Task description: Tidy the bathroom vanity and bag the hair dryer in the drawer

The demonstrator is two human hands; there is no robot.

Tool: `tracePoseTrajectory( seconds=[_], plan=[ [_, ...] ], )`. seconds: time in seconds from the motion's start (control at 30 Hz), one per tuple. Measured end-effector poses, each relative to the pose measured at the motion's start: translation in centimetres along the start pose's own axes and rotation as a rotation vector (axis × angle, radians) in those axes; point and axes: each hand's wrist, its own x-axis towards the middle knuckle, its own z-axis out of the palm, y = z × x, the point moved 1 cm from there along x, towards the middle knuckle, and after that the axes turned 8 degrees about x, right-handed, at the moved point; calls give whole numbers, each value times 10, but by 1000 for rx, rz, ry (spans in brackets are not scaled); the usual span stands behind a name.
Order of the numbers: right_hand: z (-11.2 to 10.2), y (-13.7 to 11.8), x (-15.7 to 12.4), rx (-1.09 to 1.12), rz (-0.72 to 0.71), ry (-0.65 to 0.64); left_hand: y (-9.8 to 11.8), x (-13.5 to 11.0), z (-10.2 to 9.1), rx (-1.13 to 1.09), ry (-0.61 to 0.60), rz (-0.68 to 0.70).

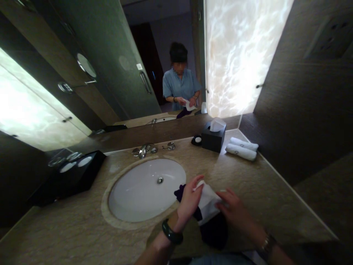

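Note:
My left hand (pixel 189 202) and my right hand (pixel 234 211) hold a white cloth (pixel 208 202) between them, above a marble vanity counter (pixel 256 206). A dark cloth (pixel 213 230) hangs below the white one, with a purple-black edge (pixel 179 193) showing beside my left hand. A green bangle (pixel 172 232) circles my left wrist, and a watch (pixel 267 247) sits on my right. The oval white sink (pixel 146 189) lies just left of my left hand.
A chrome faucet (pixel 143 150) stands behind the sink. Farther back are a dark tissue box (pixel 213 137), a small round dish (pixel 196 140) and rolled white towels (pixel 242 149). A black tray (pixel 74 176) sits at the left. A wall mirror (pixel 165 55) reflects a person in a blue shirt.

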Motion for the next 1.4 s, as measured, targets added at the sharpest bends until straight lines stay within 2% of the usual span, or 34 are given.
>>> tracePoseTrajectory(
  seconds=[0.07, 0.13, 0.2, 0.23, 0.27, 0.33, 0.4, 0.43, 0.53, 0.6, 0.67, 0.73, 0.8, 0.83, 0.87, 0.9, 0.97, 1.0, 1.03, 1.07, 1.13, 1.2, 1.27, 1.33, 1.4],
  plan=[
    [12, -3, 14, 76, 126, -90, 5, 14, -17, 30, 72, 43],
    [14, -6, 22, 179, 222, -127, 13, 21, -34, 45, 195, 112],
    [12, -12, 27, 336, 294, -162, 23, 17, -43, 84, 283, 226],
    [12, -17, 29, 438, 334, -188, 28, 12, -42, 121, 280, 275],
    [12, -22, 31, 543, 374, -210, 31, 5, -39, 166, 228, 302],
    [13, -32, 36, 741, 431, -217, 32, -6, -26, 213, 22, 282],
    [14, -34, 41, 878, 452, -213, 23, -11, -10, 230, -175, 206],
    [13, -32, 43, 912, 455, -222, 16, -10, -4, 234, -224, 155],
    [2, -15, 50, 859, 448, -279, -7, 5, 10, 231, -276, 43],
    [-12, -2, 58, 647, 409, -249, -16, 20, 17, 196, -355, 34],
    [-27, 4, 74, 368, 311, -151, -18, 34, 24, 186, -419, 51],
    [-41, -2, 99, 154, 167, -106, -14, 52, 32, 177, -416, 84],
    [-59, -21, 133, 44, 3, -124, -10, 76, 38, 138, -373, 140],
    [-71, -35, 151, -8, -98, -91, -9, 91, 39, 107, -333, 161],
    [-87, -53, 170, -78, -219, 2, -9, 107, 39, 87, -269, 170],
    [-104, -71, 188, -176, -361, 159, -9, 124, 36, 83, -193, 164],
    [-134, -105, 219, -421, -654, 545, -11, 156, 28, 98, -72, 148],
    [-143, -116, 232, -538, -767, 672, -11, 170, 23, 98, -32, 151],
    [-146, -119, 243, -633, -847, 722, -10, 182, 19, 89, -10, 164],
    [-143, -115, 252, -699, -889, 693, -9, 192, 15, 71, 0, 179],
    [-122, -85, 269, -755, -856, 465, -3, 206, 10, 49, 31, 216],
    [-94, -43, 283, -776, -673, 229, 8, 217, 8, 62, 76, 262],
    [-75, -8, 298, -795, -413, 93, 23, 227, 8, 96, 120, 323],
    [-70, 7, 317, -769, -208, 10, 42, 239, 12, 150, 146, 390],
    [-79, 5, 340, -691, -123, -65, 61, 255, 19, 215, 157, 446]
  ],
)
